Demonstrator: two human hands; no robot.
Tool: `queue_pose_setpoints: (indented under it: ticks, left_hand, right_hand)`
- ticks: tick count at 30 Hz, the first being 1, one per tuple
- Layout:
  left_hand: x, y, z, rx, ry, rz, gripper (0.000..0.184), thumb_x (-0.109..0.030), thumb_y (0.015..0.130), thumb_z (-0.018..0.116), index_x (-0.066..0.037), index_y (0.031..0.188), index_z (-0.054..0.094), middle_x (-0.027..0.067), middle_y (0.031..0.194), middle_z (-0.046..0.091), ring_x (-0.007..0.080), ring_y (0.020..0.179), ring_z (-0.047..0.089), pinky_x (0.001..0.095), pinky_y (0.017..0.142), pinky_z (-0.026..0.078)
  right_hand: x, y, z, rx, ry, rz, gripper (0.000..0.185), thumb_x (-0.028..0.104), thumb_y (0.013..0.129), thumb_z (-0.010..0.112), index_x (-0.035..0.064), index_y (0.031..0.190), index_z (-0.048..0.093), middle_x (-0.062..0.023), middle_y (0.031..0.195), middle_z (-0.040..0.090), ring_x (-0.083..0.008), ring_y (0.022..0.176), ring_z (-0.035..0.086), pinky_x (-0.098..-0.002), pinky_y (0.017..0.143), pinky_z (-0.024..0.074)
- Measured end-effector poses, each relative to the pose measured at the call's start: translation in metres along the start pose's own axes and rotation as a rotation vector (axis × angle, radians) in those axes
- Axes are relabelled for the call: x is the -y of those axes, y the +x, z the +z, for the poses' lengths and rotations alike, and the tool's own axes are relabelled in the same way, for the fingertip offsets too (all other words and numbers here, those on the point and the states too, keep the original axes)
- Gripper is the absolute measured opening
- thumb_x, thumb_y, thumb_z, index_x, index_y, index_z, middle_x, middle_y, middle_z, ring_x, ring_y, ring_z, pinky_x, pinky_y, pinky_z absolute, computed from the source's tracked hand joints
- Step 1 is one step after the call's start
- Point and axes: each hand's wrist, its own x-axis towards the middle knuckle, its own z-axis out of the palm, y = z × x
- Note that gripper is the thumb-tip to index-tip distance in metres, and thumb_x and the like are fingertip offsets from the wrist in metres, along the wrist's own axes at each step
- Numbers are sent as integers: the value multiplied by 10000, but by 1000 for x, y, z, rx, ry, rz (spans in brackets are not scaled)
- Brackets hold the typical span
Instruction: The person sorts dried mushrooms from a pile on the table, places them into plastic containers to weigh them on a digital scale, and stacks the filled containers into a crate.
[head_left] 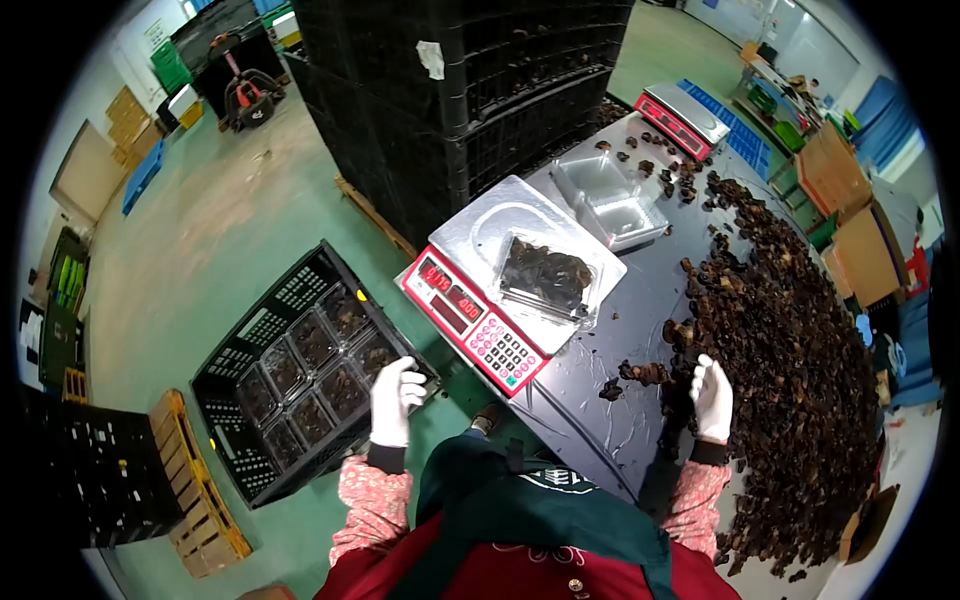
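Observation:
My left hand point(396, 402), in a white glove, is held over the near right edge of a black crate point(262, 385), fingers curled; whether anything is in them is too small to tell. My right hand point(711, 399), also gloved in white, hovers at the left edge of a large pile of dark dried pieces point(790, 390), its fingers apart and nothing visible in it. Between the hands and farther forward, a clear plastic box point(547, 277) filled with dark pieces rests on the steel plate of a red scale point(480, 318) with lit digits.
Empty clear trays point(609, 200) stand behind the scale. A second scale point(682, 118) is at the table's far end. Tall black crates point(400, 110) rise beyond the table on the left. The black crate on the left holds several filled clear boxes. A wooden pallet point(198, 490) lies at lower left.

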Motion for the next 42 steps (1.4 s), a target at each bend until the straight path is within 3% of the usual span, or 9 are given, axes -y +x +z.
queue_pose_setpoints:
  ticks: [10, 13, 17, 21, 26, 31, 37, 40, 42]
  left_hand:
    - [45, 4, 115, 425, 18, -80, 365, -348, 1003, 522, -58, 1202, 618, 79, 970, 694, 138, 834, 669, 257, 718, 548]
    - [42, 8, 138, 441, -215, -91, 523, -419, 978, 568, -93, 1374, 466, 76, 1149, 646, 148, 946, 651, 293, 806, 544]
    - [12, 3, 154, 165, -401, -91, 572, -374, 980, 592, -101, 1419, 347, 18, 1152, 596, 123, 1051, 566, 308, 925, 481]
    - [-6, -11, 66, 268, -369, 114, 412, -225, 989, 580, -42, 1348, 493, 39, 1237, 602, 110, 1116, 565, 280, 969, 453]
    - [-35, -38, -70, 160, -295, 99, 485, -263, 986, 589, -10, 1381, 463, 44, 1294, 584, 128, 1151, 555, 291, 1007, 431]
    - [-60, -31, -224, 106, -202, 22, 513, -280, 998, 569, -45, 1428, 419, 26, 1346, 543, 147, 1197, 533, 303, 996, 445]
    - [-59, -25, -339, 51, -209, -208, 450, -256, 987, 571, -85, 1384, 444, 20, 1212, 602, 134, 1033, 607, 339, 812, 544]
    - [-59, 6, -363, 12, -155, -320, 380, -221, 953, 604, -37, 1276, 523, 51, 1174, 631, 172, 1000, 617, 298, 872, 492]
    - [-2, 68, -379, 36, -60, -49, 423, -245, 904, 656, -11, 1237, 538, 95, 1109, 658, 215, 992, 631, 336, 870, 493]
  right_hand:
    - [-2, 118, 246, 439, -698, -599, 417, 286, 933, 653, -40, 1191, 621, -134, 1195, 644, -213, 1133, 590, -324, 946, 459]
    - [-3, 99, 296, 613, -1381, -625, 553, 485, 893, 621, -1, 1154, 657, -242, 1110, 671, -345, 1067, 644, -397, 914, 481]
    - [-12, 14, 313, 670, -1523, -797, 555, 529, 864, 633, 25, 1094, 675, -223, 884, 696, -386, 876, 677, -445, 778, 515]
    - [-55, -50, 315, 853, -1103, -497, 435, 351, 891, 680, 13, 1161, 637, -128, 885, 696, -233, 797, 675, -353, 740, 523]
    - [-128, -162, 383, 1206, -525, 86, 689, 196, 954, 605, -74, 1486, 260, -143, 1449, 423, -215, 1319, 412, -340, 1117, 318]
    - [-259, -210, 471, 927, -348, 346, 532, 141, 925, 649, -49, 1387, 466, -111, 1354, 543, -194, 1247, 497, -322, 1081, 368]
    - [-340, -243, 533, 1001, -552, 376, 478, 202, 942, 659, -36, 1334, 527, -69, 1270, 592, -143, 1176, 525, -290, 1025, 397]
    - [-353, -249, 528, 907, -906, 74, 438, 278, 960, 632, -21, 1276, 581, -70, 1132, 654, -149, 1022, 596, -294, 912, 463]
    - [-371, -241, 502, 854, -1238, -334, 336, 258, 948, 627, 13, 1177, 647, -121, 1028, 691, -230, 918, 658, -339, 824, 512]
